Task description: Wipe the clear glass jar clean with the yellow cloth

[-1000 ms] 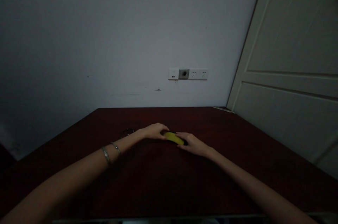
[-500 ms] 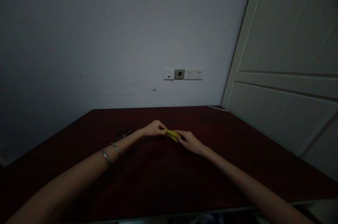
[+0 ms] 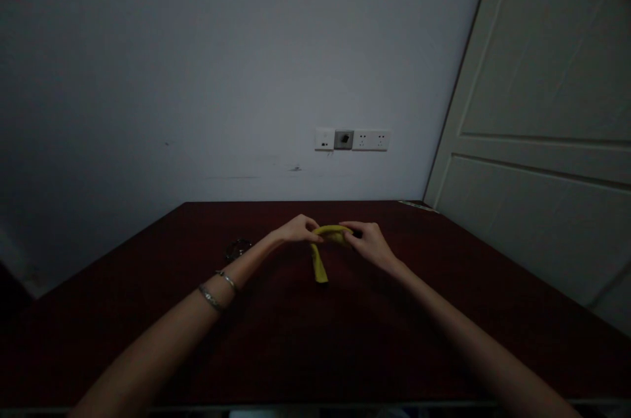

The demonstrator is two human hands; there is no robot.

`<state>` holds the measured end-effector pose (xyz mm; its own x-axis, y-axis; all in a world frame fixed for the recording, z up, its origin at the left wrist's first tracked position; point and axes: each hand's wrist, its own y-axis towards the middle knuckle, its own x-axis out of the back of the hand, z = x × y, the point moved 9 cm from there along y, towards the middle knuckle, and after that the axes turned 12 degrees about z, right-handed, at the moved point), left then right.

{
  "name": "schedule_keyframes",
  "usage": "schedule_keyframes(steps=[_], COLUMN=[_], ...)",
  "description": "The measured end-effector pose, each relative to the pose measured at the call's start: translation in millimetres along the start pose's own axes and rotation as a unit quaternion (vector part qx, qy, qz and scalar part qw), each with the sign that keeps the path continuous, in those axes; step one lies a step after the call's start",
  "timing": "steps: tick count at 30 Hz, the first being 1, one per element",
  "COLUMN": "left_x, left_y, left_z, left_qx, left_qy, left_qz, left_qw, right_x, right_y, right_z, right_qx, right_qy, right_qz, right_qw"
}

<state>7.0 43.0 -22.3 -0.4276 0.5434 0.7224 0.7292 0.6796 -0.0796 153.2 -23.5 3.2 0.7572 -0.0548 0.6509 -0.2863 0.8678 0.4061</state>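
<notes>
A soft yellow strip that looks like folded cloth [image 3: 332, 230] is stretched in an arch between my hands, just above the dark red table. My left hand [image 3: 299, 229] pinches it at the left, and a loose end hangs down below those fingers towards the table. At the other end, my right hand [image 3: 368, 240] grips it between thumb and fingers. Two silvery bracelets sit on my left forearm. Behind that forearm lies a dark ring-shaped thing [image 3: 238, 249], partly hidden and too dim to name.
The dark red table [image 3: 276, 332] reaches back to a pale wall with switches and sockets [image 3: 352, 139]. On the right a white panelled door [image 3: 532, 208] stands along the table's side. A thin pale strip [image 3: 418, 206] lies at the far right corner.
The yellow cloth was bunched low between both hands. Now it is raised and drawn out, with one end dropping below my left hand. The view has shifted slightly left.
</notes>
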Motion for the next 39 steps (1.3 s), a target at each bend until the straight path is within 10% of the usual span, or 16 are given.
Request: schedule_keyframes(steps=[11, 21, 29, 39], left_x=[-5.2, 5.2, 38.9, 58.2], left_y=[-67, -189, -238, -229], left_z=[8, 55, 90, 117], left_qx=[0.046, 0.101, 0.151, 0.246], left_qy=[0.045, 0.02, 0.24, 0.357], left_qz=[-0.101, -0.069, -0.07, -0.074], left_qw=[0.993, 0.992, 0.956, 0.898], right_x=[6, -113, -192, -216], right_y=[24, 42, 83, 117], right_z=[-26, 39, 75, 60], right_qx=[-0.045, 0.041, 0.091, 0.041], right_qy=[0.129, 0.146, 0.013, -0.122], right_qz=[0.06, 0.351, 0.352, 0.258], right_qw=[0.989, 0.924, 0.931, 0.957])
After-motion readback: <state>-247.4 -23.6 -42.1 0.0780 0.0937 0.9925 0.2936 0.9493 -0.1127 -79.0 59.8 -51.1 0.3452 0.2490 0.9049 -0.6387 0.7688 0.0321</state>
